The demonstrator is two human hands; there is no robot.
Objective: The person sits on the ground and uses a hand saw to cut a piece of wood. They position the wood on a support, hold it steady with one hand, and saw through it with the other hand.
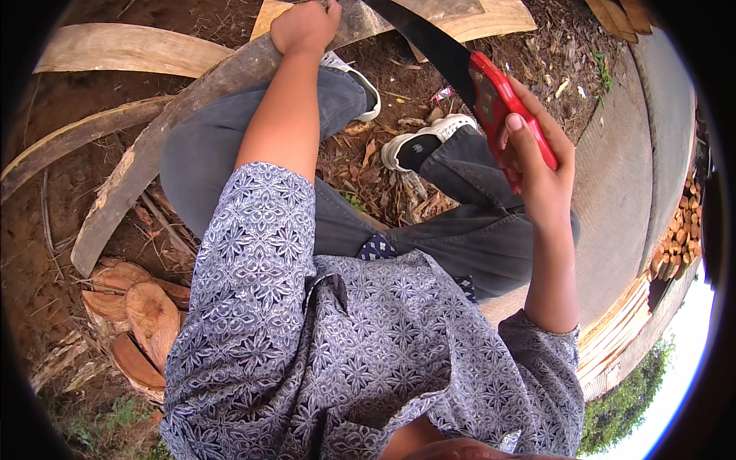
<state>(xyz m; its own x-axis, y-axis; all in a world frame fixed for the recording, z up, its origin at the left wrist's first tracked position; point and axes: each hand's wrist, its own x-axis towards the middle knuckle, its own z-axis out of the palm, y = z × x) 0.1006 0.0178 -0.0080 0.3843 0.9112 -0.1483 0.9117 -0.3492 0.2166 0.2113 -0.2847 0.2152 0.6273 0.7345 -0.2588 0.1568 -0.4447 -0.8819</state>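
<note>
My right hand [540, 165] is closed around the red handle [491, 88] of a handsaw. Its dark blade [433, 50] runs up and left over the far part of a long, weathered grey wooden plank [142, 157]. Whether the teeth touch the wood, I cannot tell; the blade's tip leaves the picture at the top. My left hand [305, 27] grips the same plank near the top edge, left of the blade, with its fingers curled. The plank slants from there down to the lower left, past my left knee.
Paler boards [130, 47] and a curved strip [84, 134] lie at the left. Cut wood pieces [142, 322] are heaped at the lower left. Wood chips and leaves [349, 157] litter the soil around my shoes. Stacked timber [678, 230] stands at the right.
</note>
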